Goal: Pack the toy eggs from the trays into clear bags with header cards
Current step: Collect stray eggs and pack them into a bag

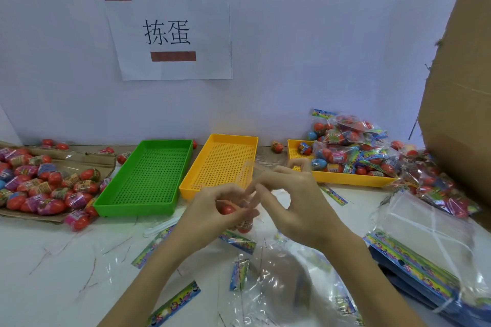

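Nearest, the left hand curled round red plastic toy eggs above the white counter; the right hand pinched a clear bag's mouth, best held wide. Beyond lay the bare yellow perforated tray.

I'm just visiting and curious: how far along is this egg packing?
Done: filled bags are heaped on the right yellow tray, and the green tray and middle yellow tray hold no eggs. In hand: the left hand holds a red egg while the right hand works clear film. Left: many loose eggs on cardboard at left, and unused bags at right.
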